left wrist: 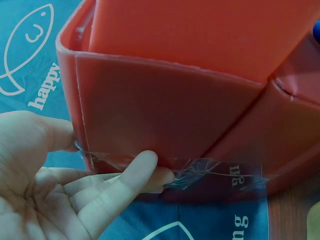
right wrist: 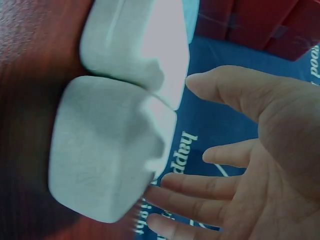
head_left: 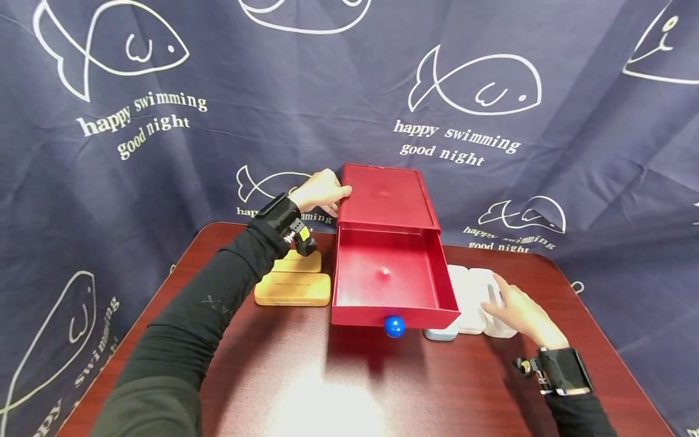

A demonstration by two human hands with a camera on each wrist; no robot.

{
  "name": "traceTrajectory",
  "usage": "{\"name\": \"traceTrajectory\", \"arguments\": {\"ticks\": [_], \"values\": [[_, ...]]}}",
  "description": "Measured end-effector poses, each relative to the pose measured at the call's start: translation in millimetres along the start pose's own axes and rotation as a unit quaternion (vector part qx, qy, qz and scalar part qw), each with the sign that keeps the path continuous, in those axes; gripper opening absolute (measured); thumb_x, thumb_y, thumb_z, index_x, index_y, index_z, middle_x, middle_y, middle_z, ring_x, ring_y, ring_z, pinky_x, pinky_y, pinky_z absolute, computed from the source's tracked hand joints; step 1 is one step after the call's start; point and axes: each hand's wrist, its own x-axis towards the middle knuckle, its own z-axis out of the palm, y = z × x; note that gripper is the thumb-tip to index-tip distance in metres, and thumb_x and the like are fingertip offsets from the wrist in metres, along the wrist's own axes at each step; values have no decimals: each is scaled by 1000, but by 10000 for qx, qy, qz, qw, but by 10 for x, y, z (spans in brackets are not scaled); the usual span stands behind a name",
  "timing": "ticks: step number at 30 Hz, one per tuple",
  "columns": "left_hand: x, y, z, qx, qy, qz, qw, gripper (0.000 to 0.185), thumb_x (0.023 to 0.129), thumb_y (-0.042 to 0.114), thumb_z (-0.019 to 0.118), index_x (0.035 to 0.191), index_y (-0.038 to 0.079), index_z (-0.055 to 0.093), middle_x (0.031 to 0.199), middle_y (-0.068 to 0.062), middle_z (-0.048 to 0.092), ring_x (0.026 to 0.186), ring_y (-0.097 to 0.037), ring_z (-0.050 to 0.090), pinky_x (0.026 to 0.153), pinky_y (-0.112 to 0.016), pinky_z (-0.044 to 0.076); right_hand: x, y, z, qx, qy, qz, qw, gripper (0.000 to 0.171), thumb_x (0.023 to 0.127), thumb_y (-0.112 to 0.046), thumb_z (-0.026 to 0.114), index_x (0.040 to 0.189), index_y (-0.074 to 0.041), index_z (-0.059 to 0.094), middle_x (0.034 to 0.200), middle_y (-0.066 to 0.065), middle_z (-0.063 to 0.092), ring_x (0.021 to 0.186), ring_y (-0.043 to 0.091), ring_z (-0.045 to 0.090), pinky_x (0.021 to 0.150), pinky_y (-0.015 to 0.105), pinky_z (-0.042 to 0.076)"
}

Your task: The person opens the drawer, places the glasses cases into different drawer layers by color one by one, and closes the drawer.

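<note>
The red plastic drawer box (head_left: 384, 194) is at the far side of the reddish-brown table (head_left: 262, 364), its red drawer (head_left: 382, 264) open toward the near side. The left hand (head_left: 319, 191) grips the box's rear left edge. The right hand (head_left: 516, 306), open with nearly straight fingers and nothing held, is beside the outer white rounded case (right wrist: 100, 150), right of the drawer; its contact one cannot tell. Probably it is best to close the fingers evenly around this case, without pushing the inner white case (head_left: 461, 297).
</note>
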Motion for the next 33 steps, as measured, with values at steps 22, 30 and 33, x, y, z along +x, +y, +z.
{"name": "traceTrajectory", "arguments": {"ticks": [22, 30, 33], "values": [[-1, -4, 17, -36, -17, 8, 10000, 36, 98, 16, 53, 64, 7, 58, 61, -5, 67, 54, -13, 71, 67, -36, 66, 44, 110, 89, 13, -450, 589, 9973, 87, 87, -28, 70, 145, 20, 26, 128, 50, 47, 119, 61, 49, 95, 72, 46], [6, -12, 20, -20, 38, 27, 10000, 37, 98, 16, 54, 62, 8, 57, 60, -5, 67, 54, -12, 71, 62, -33, 65, 151, 137, 71, -266, -810, 1173, 9894, 92, 90, -46, 68, 133, 27, 32, 123, 50, 47, 114, 61, 52, 91, 71, 50], [9, -15, 19, -19, 18, 12, 10000, 37, 98, 17, 53, 63, 8, 57, 61, -5, 67, 54, -12, 71, 62, -33, 65, 174, 142, 55, -337, -1040, 1380, 9844, 91, 88, -51, 68, 125, 27, 39, 116, 47, 52, 108, 59, 57, 85, 68, 53]]}}
